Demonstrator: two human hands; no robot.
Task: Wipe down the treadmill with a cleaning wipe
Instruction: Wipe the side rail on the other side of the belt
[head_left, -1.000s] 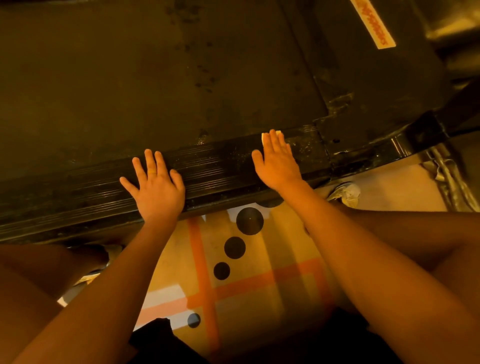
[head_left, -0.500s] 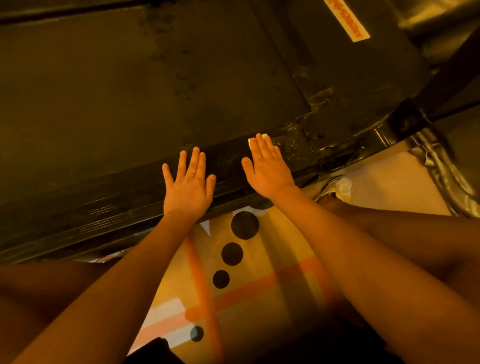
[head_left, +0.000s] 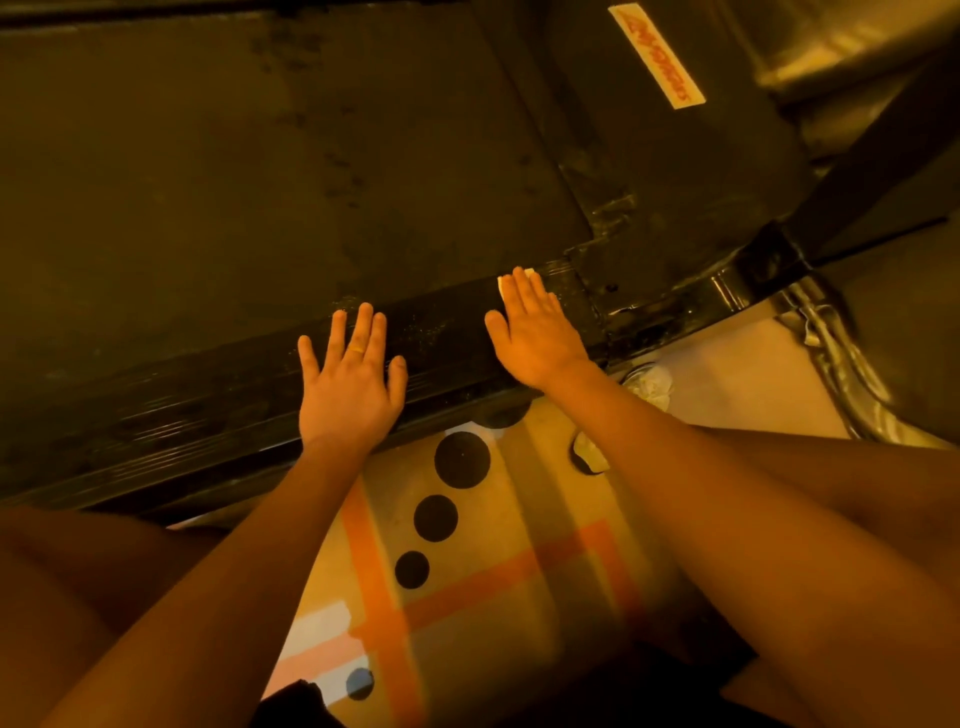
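The treadmill fills the upper view: a dark belt (head_left: 260, 171) and a black ribbed side rail (head_left: 208, 405) running along its near edge. My right hand (head_left: 535, 332) lies flat on the rail, fingers straight, pressing a pale cleaning wipe (head_left: 503, 282) whose edge peeks out past my fingertips. My left hand (head_left: 350, 384) rests flat on the same rail a little to the left, fingers spread, a ring on one finger, with nothing under it that I can see.
A black motor cover (head_left: 675, 182) with an orange-lettered sticker (head_left: 657, 57) sits at the upper right. A dark upright strut (head_left: 857, 171) rises at the right. A patterned floor mat (head_left: 467, 597) with black dots and orange stripes lies below. A crumpled wipe (head_left: 649, 382) lies on the floor.
My left hand has slid right along the rail, closer to my right hand. My right hand stays pressing the wipe near the rail's right end. The view has shifted slightly.
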